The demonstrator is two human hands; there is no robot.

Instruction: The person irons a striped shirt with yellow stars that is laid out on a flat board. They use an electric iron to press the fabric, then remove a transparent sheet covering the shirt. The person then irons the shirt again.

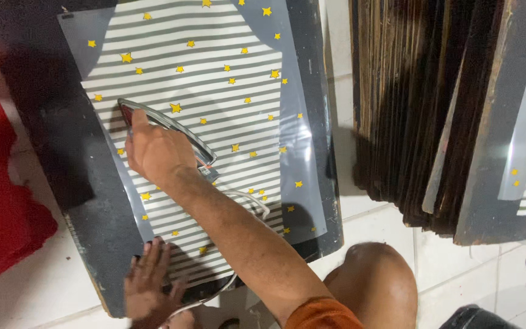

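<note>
Two hands work here. I see my right hand (153,149) closed around the handle of a clothes iron (168,131), pressing it on a clear plastic sheet (214,91) printed with grey stripes and yellow stars. My left hand (148,283) lies flat, fingers spread, on the sheet's near edge. Under both sits a dark board (50,109); right of my arm stands a stack of boards (421,109).

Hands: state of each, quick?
Left hand: open, flat on the striped star sheet.
Right hand: closed on the iron.
</note>
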